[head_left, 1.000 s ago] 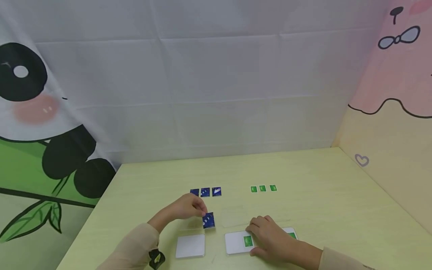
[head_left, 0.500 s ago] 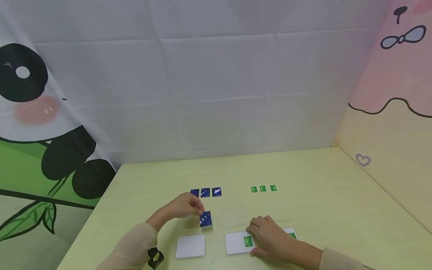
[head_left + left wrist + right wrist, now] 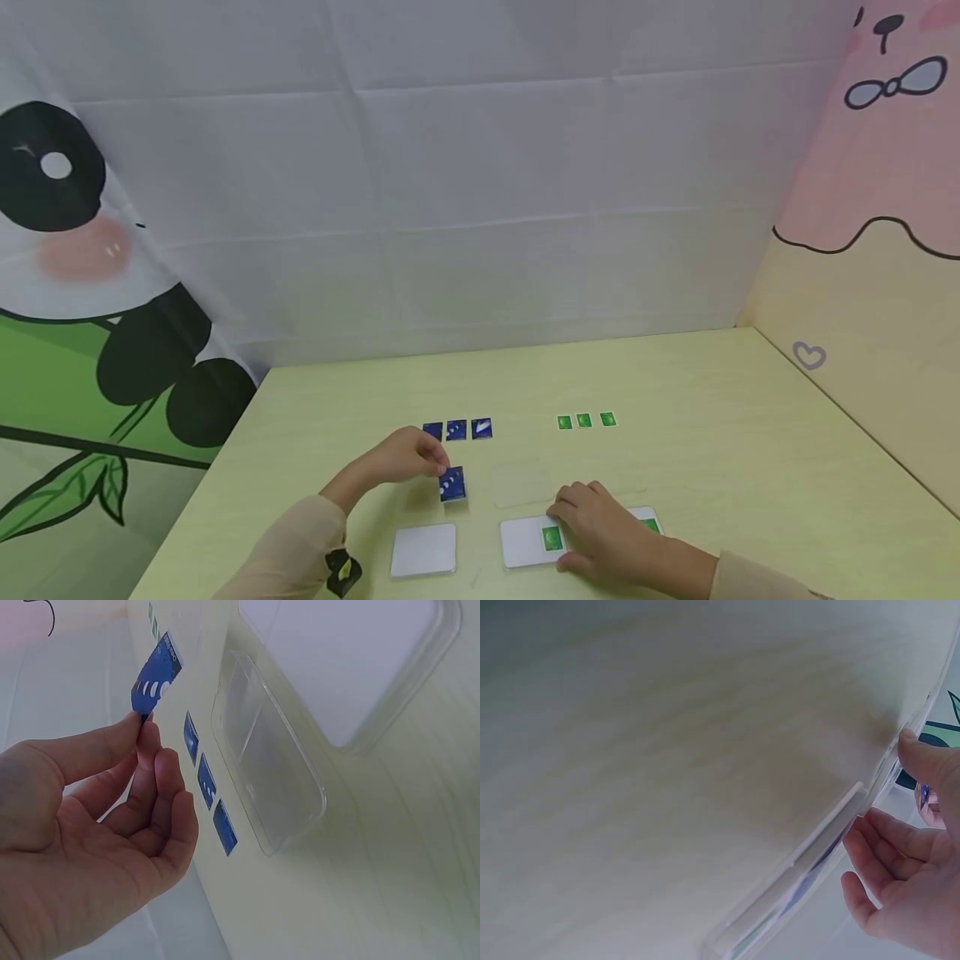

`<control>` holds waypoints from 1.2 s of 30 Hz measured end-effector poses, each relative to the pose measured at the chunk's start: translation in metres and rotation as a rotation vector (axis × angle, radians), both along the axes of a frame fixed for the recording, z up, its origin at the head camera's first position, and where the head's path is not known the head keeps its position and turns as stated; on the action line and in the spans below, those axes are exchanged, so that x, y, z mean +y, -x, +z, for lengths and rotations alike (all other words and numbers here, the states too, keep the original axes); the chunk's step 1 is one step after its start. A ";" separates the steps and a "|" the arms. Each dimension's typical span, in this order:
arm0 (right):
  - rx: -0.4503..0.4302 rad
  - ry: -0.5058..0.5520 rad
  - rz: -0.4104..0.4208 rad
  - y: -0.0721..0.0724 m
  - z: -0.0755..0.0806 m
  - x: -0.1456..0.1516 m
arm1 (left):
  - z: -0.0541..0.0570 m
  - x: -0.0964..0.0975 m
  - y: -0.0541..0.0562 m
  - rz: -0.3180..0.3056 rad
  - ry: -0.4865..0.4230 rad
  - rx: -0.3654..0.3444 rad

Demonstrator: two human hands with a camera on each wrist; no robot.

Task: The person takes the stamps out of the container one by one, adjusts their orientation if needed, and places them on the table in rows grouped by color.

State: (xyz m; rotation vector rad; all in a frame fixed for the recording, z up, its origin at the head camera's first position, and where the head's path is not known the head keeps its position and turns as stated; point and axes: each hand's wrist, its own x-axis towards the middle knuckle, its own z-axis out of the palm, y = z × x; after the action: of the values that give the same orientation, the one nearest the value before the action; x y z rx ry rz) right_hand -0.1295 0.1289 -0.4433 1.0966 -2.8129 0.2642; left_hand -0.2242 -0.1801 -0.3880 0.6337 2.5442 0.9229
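Note:
Between thumb and forefinger, my left hand [image 3: 408, 454] pinches a small blue card [image 3: 452, 483] with pale moon shapes. The left wrist view shows that blue card [image 3: 156, 675] tilted above the table. My right hand [image 3: 611, 533] lies across a shallow white case [image 3: 521, 542], thumb at its near edge and fingertips at its far edge. On this case, beside the fingers, is a green card [image 3: 552, 538]. Another green card [image 3: 649, 524] shows partly behind the hand. A white case [image 3: 423, 550] lies below the left hand.
Three blue cards [image 3: 457, 430] form a row at the back, with three green cards [image 3: 584, 421] to their right. A clear plastic lid [image 3: 521, 483] lies behind the right-hand case. Another clear lid [image 3: 270, 757] lies near the blue row. A white cloth [image 3: 480, 167] hangs behind the table.
My left hand has shifted slightly left and away from me, carrying the blue card. The right hand stays in place on the white case.

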 end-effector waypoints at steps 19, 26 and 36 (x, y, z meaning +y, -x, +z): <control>-0.008 -0.007 -0.008 0.000 0.000 -0.001 | -0.009 -0.009 0.010 0.122 0.046 0.008; -0.005 -0.007 -0.002 0.001 0.000 -0.001 | -0.012 -0.012 0.011 0.139 0.041 -0.006; 0.005 -0.018 -0.004 0.002 0.000 -0.001 | -0.012 -0.017 0.016 0.180 0.046 -0.023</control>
State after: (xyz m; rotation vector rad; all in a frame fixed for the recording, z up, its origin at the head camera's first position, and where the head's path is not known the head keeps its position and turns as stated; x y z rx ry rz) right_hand -0.1318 0.1274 -0.4437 1.0937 -2.8183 0.2365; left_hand -0.2398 -0.1968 -0.3996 0.3831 2.6264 0.9207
